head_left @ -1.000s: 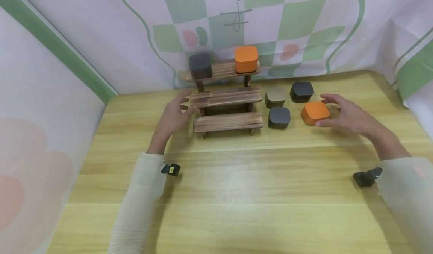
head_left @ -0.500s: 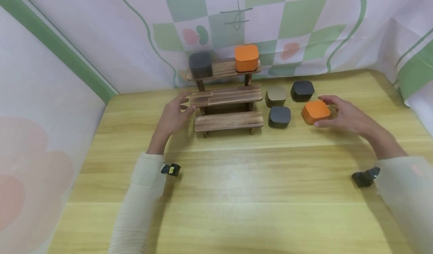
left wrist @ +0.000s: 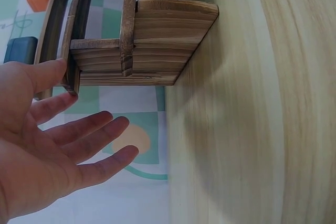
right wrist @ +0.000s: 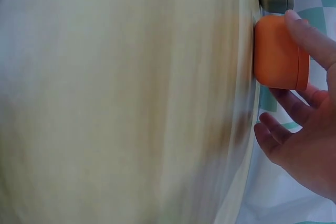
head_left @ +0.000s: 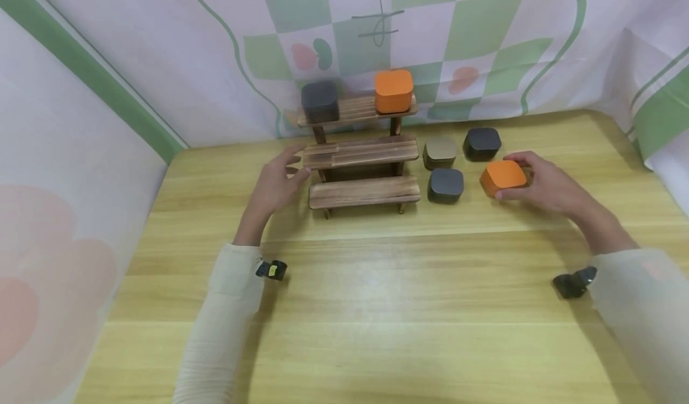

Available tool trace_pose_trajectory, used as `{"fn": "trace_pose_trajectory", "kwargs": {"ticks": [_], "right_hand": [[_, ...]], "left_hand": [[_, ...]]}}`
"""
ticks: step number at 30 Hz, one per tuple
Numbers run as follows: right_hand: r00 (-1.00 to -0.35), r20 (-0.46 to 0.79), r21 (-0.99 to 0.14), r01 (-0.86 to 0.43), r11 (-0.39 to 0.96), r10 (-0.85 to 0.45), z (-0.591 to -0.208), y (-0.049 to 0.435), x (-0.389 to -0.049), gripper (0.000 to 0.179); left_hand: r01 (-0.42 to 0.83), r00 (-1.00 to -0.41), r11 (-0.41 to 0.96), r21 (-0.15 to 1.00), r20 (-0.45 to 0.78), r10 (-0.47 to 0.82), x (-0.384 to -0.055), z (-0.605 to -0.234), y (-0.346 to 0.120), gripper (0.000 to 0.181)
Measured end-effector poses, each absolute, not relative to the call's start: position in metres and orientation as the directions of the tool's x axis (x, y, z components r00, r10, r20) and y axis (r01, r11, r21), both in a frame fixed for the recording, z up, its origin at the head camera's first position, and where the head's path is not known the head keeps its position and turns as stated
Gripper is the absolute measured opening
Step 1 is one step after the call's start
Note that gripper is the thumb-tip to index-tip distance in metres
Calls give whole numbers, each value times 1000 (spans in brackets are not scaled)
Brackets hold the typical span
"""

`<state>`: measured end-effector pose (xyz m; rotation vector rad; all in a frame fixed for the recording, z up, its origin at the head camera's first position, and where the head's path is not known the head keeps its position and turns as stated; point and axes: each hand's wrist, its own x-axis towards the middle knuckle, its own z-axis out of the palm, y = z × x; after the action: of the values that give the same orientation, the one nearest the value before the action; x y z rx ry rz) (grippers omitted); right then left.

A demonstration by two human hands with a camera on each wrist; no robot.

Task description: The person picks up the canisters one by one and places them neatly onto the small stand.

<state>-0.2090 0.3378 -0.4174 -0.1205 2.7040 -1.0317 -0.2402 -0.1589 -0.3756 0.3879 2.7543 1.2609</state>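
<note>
A three-tier wooden stand (head_left: pixel 363 154) rests on the table. My left hand (head_left: pixel 273 184) is at its left end, thumb and forefinger right at the end of the middle plank, the other fingers spread and holding nothing. On the top plank sit a black rounded-square tin (head_left: pixel 320 102) and an orange tin (head_left: pixel 393 92). My right hand (head_left: pixel 549 182) pinches another orange tin (right wrist: pixel 278 51) low by the tabletop, thumb on its near side and fingers at the far side. In the right wrist view a lid seam runs along this tin.
Between the held tin and the stand are a gold-brown tin (head_left: pixel 439 152) and a dark grey tin (head_left: pixel 445 185); a black tin (head_left: pixel 482 143) stands just behind. A checked green-and-white cloth (head_left: pixel 420 33) hangs along the table's (head_left: pixel 344 308) back edge.
My right hand has moved slightly left and its thumb and fingers have come in around the orange tin. The left hand has stayed at the stand.
</note>
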Motion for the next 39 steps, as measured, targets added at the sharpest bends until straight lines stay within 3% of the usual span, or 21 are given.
{"fn": "trace_pose_trajectory", "kwargs": {"ticks": [22,39], "right_hand": [[-978,-169,-676,22,737,-125,-411,329,-205,88],[-994,-52,-689,-31,724,-92,-388,314,-195,86]], "left_hand": [[200,-964,618,760,41,262,-240,-377,-159,53],[191,-966,625,757,34,255,-241,-379,-160,53]]}}
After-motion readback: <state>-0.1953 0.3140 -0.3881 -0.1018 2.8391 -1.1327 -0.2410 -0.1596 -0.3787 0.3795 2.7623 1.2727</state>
